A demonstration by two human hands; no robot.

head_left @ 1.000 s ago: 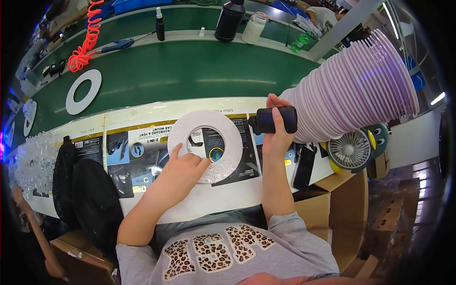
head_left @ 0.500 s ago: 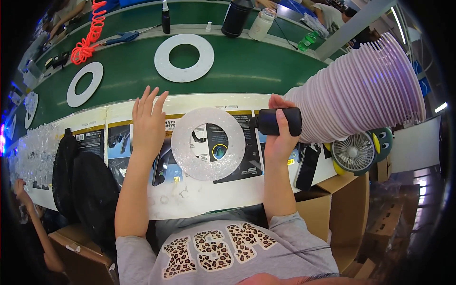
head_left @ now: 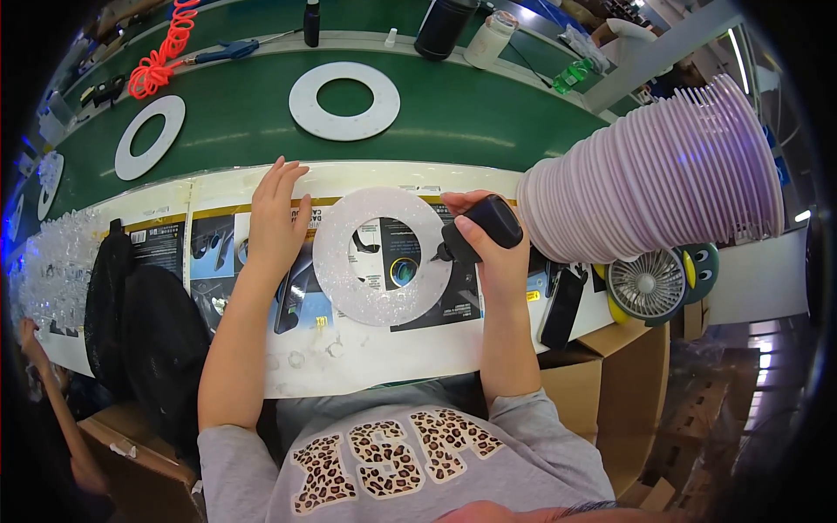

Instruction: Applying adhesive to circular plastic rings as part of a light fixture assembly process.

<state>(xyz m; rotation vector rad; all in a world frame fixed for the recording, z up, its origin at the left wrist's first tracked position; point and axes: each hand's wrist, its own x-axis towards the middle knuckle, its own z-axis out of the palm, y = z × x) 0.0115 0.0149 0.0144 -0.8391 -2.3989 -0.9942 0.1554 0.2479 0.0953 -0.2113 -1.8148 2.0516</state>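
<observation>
A flat white ring point(head_left: 336, 295) with a speckled, glossy surface lies in front of me on printed sheets. My right hand point(head_left: 499, 248) is wrapped round a small black bottle point(head_left: 493, 221), tilted so its pointed nozzle aims down and left at the ring's right side. Whether the tip touches the ring I cannot tell. Just left of the ring, my left hand point(head_left: 279, 218) is held with its fingers stretched out and slightly bent, nothing in it. On the green surface beyond lies a second white ring point(head_left: 305, 105), with another white ring point(head_left: 131, 161) further left.
To the right lies a long stack of pale rings point(head_left: 628, 187). A phone point(head_left: 563, 309) and a small fan point(head_left: 645, 283) are near it. At left are a black cloth bag point(head_left: 161, 340) and clear plastic pieces point(head_left: 65, 270). An air gun point(head_left: 227, 52) with a red coiled hose sits at the back.
The bottle has tipped from roughly level to nozzle-down and moved left over the ring's right edge. My left hand has turned inward, its fingers drawing closer together.
</observation>
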